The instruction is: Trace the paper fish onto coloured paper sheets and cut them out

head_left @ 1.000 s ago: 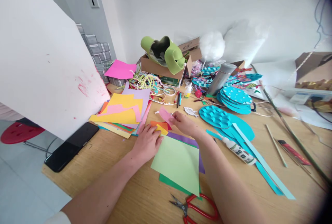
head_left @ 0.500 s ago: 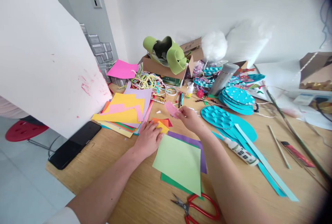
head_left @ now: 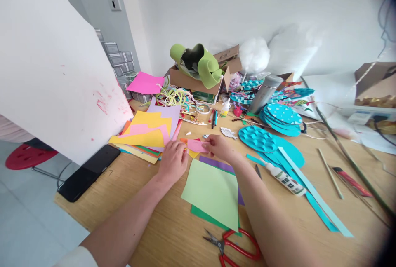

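A small pink paper piece [head_left: 197,146] stretches between my two hands. My right hand [head_left: 219,147] pinches its right end between thumb and fingers. At its left end my left hand [head_left: 173,158] is closed, fingers bent and pressed together on the paper; the fingertips are partly hidden. Beneath the pink piece lie a yellow paper piece [head_left: 194,154] and an orange one [head_left: 183,140], both mostly covered. Just below my hands are a light green sheet [head_left: 213,193], a purple sheet [head_left: 216,164] and a dark green sheet [head_left: 208,216].
Red-handled scissors [head_left: 230,245] lie at the front edge. Stacked coloured paper [head_left: 145,135] and a black phone [head_left: 88,172] are on the left. To the right are a glue bottle [head_left: 286,179], turquoise discs [head_left: 258,138] and strips. A grey flask [head_left: 266,94] stands behind.
My right hand has lowered the pink paper leftward over the yellow and orange pieces. My left hand has shifted slightly left, its fingers now bent at the pink paper's end instead of flat.
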The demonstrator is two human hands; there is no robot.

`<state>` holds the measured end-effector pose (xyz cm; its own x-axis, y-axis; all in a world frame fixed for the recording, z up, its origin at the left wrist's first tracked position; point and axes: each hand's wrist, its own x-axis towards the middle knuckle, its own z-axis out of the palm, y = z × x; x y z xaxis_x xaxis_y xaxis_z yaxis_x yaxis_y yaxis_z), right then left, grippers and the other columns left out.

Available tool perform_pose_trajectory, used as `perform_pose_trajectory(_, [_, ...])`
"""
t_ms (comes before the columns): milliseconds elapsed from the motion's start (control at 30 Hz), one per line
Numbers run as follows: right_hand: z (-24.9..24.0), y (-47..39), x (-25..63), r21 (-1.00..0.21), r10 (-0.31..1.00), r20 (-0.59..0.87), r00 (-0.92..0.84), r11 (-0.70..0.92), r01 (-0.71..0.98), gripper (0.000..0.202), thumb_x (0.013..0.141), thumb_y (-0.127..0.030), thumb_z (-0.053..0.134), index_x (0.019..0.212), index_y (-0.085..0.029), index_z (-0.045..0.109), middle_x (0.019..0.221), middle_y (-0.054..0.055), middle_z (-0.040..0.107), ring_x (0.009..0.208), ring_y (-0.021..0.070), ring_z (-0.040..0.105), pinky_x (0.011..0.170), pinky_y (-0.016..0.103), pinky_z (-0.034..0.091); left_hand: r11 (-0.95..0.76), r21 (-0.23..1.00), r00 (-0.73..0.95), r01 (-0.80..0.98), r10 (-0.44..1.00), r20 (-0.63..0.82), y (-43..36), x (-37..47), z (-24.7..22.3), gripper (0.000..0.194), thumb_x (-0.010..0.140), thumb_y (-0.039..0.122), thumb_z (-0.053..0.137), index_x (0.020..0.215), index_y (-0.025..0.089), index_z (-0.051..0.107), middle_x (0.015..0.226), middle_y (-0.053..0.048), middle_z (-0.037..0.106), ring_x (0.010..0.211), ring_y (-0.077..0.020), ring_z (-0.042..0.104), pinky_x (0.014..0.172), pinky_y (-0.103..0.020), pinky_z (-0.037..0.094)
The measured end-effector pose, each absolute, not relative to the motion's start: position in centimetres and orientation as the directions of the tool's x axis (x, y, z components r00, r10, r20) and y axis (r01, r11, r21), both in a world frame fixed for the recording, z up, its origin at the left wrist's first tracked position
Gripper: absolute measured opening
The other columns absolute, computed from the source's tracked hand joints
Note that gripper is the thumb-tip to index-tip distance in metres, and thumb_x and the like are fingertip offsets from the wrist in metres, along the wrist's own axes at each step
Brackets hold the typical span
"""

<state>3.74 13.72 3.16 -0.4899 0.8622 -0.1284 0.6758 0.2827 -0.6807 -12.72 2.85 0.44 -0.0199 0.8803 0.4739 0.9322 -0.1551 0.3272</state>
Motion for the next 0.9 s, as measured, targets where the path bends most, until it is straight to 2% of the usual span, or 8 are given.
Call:
perform_pose_trajectory(67, [3.0,13.2,3.1,-0.66,0.856,-0.107,-0.506,0.319,0.68,0.009,0.082,-0.019,0.056,0.075,-0.016,0.061,0.06,0.001,0.065,0.054,0.0114,0.059,0.049,0.018,0.039,-0.181,0.333,-0.012,0.925,0.865,0.502,2.8,-12.7,0.7,0.019,0.091,0.018,0.041,0.096,0.016,0.059,0.101,-0.01,0.061,0.102,-0.023,0.054,0.092,-0.041,0.044])
perform_pose_trajectory(233, [4.6,13.7,4.0,-0.574,0.883,-0.028,-0.469,0.37,0.731,0.012,0.081,-0.025,0.059,0.086,-0.016,0.065,0.09,0.008,0.07,0.076,0.0164,0.062,0.064,0.024,0.041,-0.232,0.327,0.045,0.916,0.87,0.49,2.7,-12.5,0.5,0.02,0.089,0.018,0.045,0.1,0.019,0.061,0.109,-0.009,0.061,0.11,-0.0237,0.051,0.104,-0.048,0.036])
perform_pose_trajectory(300, [5.7,14.1,5.4,-0.506,0.902,0.028,-0.431,0.384,0.772,0.014,0.081,-0.028,0.06,0.087,-0.017,0.065,0.09,0.007,0.07,0.075,0.0164,0.061,0.063,0.024,0.04,-0.259,0.329,0.072,0.908,0.871,0.485,2.6,-12.4,0.3,0.021,0.088,0.017,0.046,0.102,0.02,0.062,0.111,-0.008,0.061,0.112,-0.0237,0.051,0.105,-0.048,0.034])
perform_pose_trajectory(433, [6.8,13.8,8.8,-0.513,0.925,0.034,-0.379,0.342,0.787,0.013,0.08,-0.03,0.061,0.083,-0.018,0.063,0.078,0.004,0.068,0.067,0.0141,0.059,0.056,0.022,0.039,-0.418,0.344,0.246,0.841,0.861,0.445,1.8,-11.8,0.5,0.022,0.088,0.024,0.05,0.107,0.021,0.062,0.116,-0.007,0.061,0.119,-0.0237,0.047,0.107,-0.047,0.033])
perform_pose_trajectory(600, [5.2,12.0,12.1,-0.452,0.907,-0.116,-0.405,0.315,0.834,0.013,0.077,-0.024,0.065,0.087,-0.017,0.063,0.08,0.003,0.068,0.068,0.014,0.059,0.056,0.022,0.039,-0.588,0.361,0.489,0.723,0.806,0.334,0.1,-10.4,0.8,0.037,0.083,0.041,0.061,0.116,0.022,0.061,0.127,-0.008,0.057,0.125,-0.0247,0.043,0.112,-0.047,0.024])
perform_pose_trajectory(667, [4.4,11.9,12.5,-0.405,0.925,-0.114,-0.362,0.289,0.867,0.014,0.079,-0.024,0.063,0.09,-0.016,0.064,0.082,0.004,0.068,0.071,0.0149,0.06,0.059,0.022,0.04,-0.619,0.368,0.542,0.694,0.785,0.299,-0.4,-9.9,0.8,0.043,0.08,0.044,0.064,0.117,0.024,0.061,0.128,-0.008,0.056,0.127,-0.0259,0.042,0.112,-0.049,0.023])
perform_pose_trajectory(800, [3.3,13.5,10.8,-0.294,0.913,0.026,-0.408,0.397,0.87,0.022,0.086,-0.02,0.055,0.105,-0.013,0.063,0.102,0.01,0.067,0.091,0.0178,0.061,0.076,0.025,0.043,-0.645,0.357,0.586,0.676,0.764,0.272,-0.8,-9.5,0.7,0.044,0.079,0.044,0.066,0.117,0.023,0.061,0.128,-0.009,0.057,0.128,-0.0259,0.041,0.112,-0.05,0.022])
perform_pose_trajectory(900, [2.8,14.6,8.1,-0.241,0.873,0.058,-0.484,0.483,0.842,0.033,0.089,-0.021,0.052,0.121,-0.015,0.058,0.123,0.011,0.059,0.117,0.021,0.049,0.097,0.03,0.034,-0.639,0.352,0.583,0.684,0.769,0.262,-0.7,-9.6,0.6,0.043,0.08,0.044,0.065,0.116,0.022,0.061,0.127,-0.008,0.058,0.127,-0.0252,0.043,0.112,-0.048,0.022])
